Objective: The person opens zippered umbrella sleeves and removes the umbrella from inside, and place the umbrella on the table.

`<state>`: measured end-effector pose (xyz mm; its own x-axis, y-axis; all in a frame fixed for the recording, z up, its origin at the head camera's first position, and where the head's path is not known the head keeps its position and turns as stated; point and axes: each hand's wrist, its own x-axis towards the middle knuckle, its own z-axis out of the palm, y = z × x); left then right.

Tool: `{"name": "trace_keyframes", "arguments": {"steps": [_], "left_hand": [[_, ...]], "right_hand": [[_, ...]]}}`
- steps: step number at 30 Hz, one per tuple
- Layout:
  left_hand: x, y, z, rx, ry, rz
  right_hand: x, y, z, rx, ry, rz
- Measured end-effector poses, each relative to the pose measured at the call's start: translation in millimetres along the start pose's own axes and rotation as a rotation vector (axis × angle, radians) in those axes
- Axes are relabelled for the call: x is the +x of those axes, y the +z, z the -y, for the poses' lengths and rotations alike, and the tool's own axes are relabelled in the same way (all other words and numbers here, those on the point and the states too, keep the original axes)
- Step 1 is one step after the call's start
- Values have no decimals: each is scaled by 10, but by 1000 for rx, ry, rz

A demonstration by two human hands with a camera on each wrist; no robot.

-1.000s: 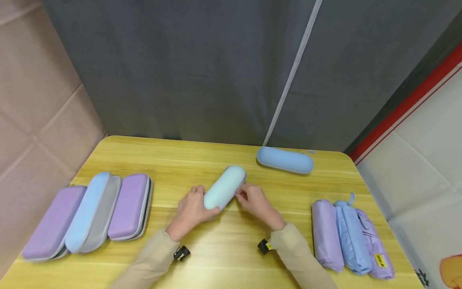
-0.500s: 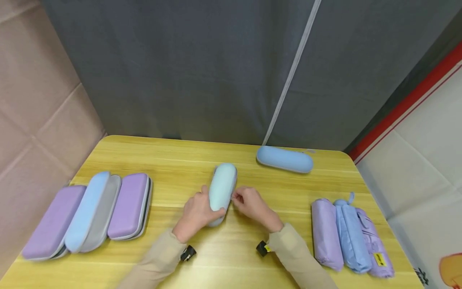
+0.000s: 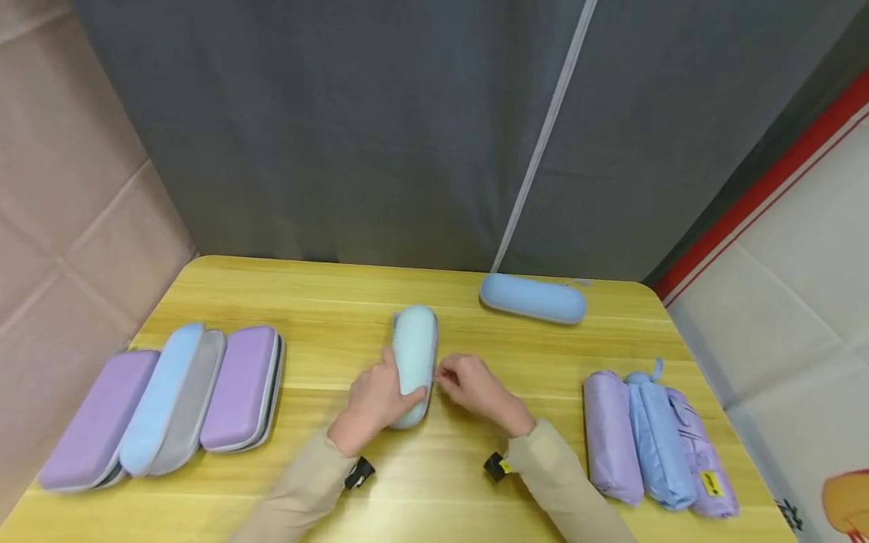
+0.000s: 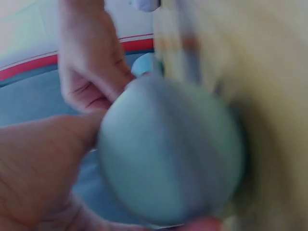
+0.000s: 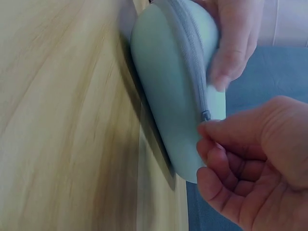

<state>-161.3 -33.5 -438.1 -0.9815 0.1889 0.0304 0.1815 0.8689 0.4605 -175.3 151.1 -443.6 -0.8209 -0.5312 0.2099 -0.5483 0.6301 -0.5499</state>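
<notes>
A mint-green hard-shell zip case (image 3: 415,348) lies lengthwise near the middle of the wooden table (image 3: 326,302). My left hand (image 3: 377,391) grips its near left part, the thumb laid across the top. On the case's right side, my right hand (image 3: 473,385) pinches the zipper pull (image 5: 206,115) between thumb and fingers. In the right wrist view the grey zipper (image 5: 190,53) runs shut along the side beyond the pull. The rounded end of the case fills the left wrist view, blurred.
At the left lie two purple zip cases (image 3: 239,388) (image 3: 102,422) and a blue-and-grey one (image 3: 166,400). A blue case (image 3: 532,298) lies at the back right. Two purple pouches (image 3: 613,437) (image 3: 702,452) and a blue pouch (image 3: 658,441) lie at the right. A grey curtain (image 3: 339,136) hangs behind.
The mint-green case has turned from slanting right to pointing nearly straight away, shifting slightly left. My left hand has moved a little right with the turn; my right hand stays at the zipper side.
</notes>
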Motion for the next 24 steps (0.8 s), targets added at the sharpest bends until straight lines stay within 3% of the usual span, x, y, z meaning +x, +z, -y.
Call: {"name": "trace_keyframes", "arguments": {"steps": [2,4,8,10,12,17,20,24], "left_hand": [[58,-74,35,19,54,2],[169,-163,92,71,154,-16],[518,-305,250,218,473,-64],[704,-343,311,305,635,-50],[865,-365,345,382,747,9],[1091,-378,310,569,899,136],[1164,-347,264,630,958,141],[1223,-308,244,644,1005,134]], "right_hand": [[8,5,8,-2,4,-5],[15,9,11,-4,8,-4],[27,7,6,-7,16,4],[29,1,-1,-12,17,7],[32,-5,-8,-24,14,13],[30,-9,-18,-47,-3,37],[18,-6,-35,-55,-5,43],[4,-4,-52,-57,-6,41]]}}
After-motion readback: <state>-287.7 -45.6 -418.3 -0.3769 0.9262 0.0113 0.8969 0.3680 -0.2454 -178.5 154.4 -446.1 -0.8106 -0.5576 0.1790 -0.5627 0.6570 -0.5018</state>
